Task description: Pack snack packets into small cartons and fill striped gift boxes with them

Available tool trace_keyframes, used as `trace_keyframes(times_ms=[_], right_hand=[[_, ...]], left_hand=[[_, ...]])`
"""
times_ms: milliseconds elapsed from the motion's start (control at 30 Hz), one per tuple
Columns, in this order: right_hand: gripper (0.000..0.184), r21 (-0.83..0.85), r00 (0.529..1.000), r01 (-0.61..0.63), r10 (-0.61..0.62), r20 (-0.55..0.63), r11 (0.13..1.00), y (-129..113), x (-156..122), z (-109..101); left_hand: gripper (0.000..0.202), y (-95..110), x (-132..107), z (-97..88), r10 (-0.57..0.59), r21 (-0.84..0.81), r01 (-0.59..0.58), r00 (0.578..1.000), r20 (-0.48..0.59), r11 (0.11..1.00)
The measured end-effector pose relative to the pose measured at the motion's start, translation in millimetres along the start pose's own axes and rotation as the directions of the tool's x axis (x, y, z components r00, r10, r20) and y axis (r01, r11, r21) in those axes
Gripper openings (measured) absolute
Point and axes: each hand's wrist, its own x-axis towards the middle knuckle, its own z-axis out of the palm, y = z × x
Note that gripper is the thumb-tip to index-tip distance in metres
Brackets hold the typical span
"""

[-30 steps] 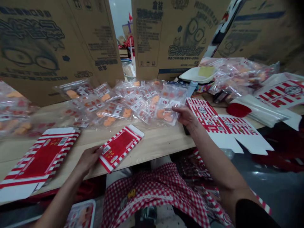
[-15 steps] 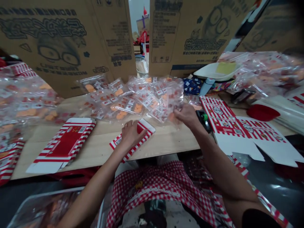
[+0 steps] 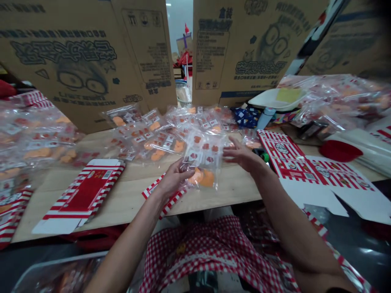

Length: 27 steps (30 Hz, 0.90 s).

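Observation:
A clear plastic bag with orange pieces at its bottom and small printed packets above stands tilted over the table's middle. My left hand pinches its lower left edge. Beside the bag's right edge, my right hand has its fingers spread; whether a fingertip touches the plastic is hard to tell. Beneath my left hand lies a red-and-white striped carton, partly covered by the hand and bag. Behind the bag, a heap of similar filled bags spreads along the table.
At left stands a striped box with white end flaps, near more bags. Flat printed cartons lie at right, beside a red scoop-like dish. Large cardboard boxes wall off the back. A white tray sits behind.
A bag from the heap has come left and nearer, in front of my hands. My left hand has shifted from the striped carton onto the bag; my right hand's fingers have opened.

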Motion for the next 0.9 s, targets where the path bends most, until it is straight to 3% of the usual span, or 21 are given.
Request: trace_keyframes(times_ms=[67, 133, 233, 300, 367, 433, 533, 633, 733, 800, 900], right_hand=[[0.07, 0.157, 0.958, -0.132, 0.085, 0.274, 0.979, 15, 4, -8], [0.051, 0.206, 0.93, -0.166, 0.083, 0.359, 0.964, 27, 6, -10], [0.043, 0.23, 0.992, -0.069, 0.043, 0.117, 0.971, 37, 9, -10], [0.043, 0.252, 0.995, 0.035, -0.01, -0.1, 0.967, 39, 15, -12], [0.043, 0.272, 0.968, 0.12, -0.052, -0.246, 0.955, 39, 20, -13], [0.043, 0.286, 0.946, 0.176, -0.082, -0.313, 0.942, 37, 23, -12], [0.04, 0.286, 0.927, 0.244, -0.137, -0.348, 0.927, 31, 21, -5], [0.035, 0.296, 0.921, 0.283, -0.173, -0.349, 0.912, 23, 16, 9], [0.031, 0.396, 0.922, 0.293, -0.147, -0.358, 0.87, 17, 13, 29], [0.03, 0.446, 0.926, 0.303, -0.15, -0.345, 0.842, 12, 11, 42], [0.034, 0.451, 0.932, 0.344, -0.24, -0.272, 0.823, 0, 10, 55]], left_hand=[[0.052, 4, -4, -4.2, -0.021, 0.075, 0.013, 0.993, 0.117, 0.997], [0.043, 5, 3, -9.9, -0.048, 0.323, 0.009, 0.992, 0.113, 0.946], [0.041, -1, 30, -26.0, -0.027, 0.699, 0.126, 0.988, -0.151, 0.704], [0.039, -10, 52, -37.0, -0.016, 0.776, 0.247, 0.956, -0.292, 0.58], [0.03, -20, 70, -43.4, -0.046, 0.805, 0.331, 0.933, -0.356, 0.492], [0.021, -30, 80, -45.6, -0.055, 0.821, 0.391, 0.912, -0.407, 0.416], [0.044, -38, 83, -49.3, -0.016, 0.82, 0.458, 0.876, -0.482, 0.343], [0.056, -38, 82, -59.4, -0.017, 0.787, 0.54, 0.828, -0.561, 0.3], [0.042, -34, 81, -69.9, -0.086, 0.733, 0.608, 0.784, -0.614, 0.305], [0.033, -28, 78, -72.5, -0.113, 0.716, 0.6, 0.788, -0.605, 0.356], [0.017, -15, 64, -67.3, -0.089, 0.709, 0.494, 0.846, -0.527, 0.503]])
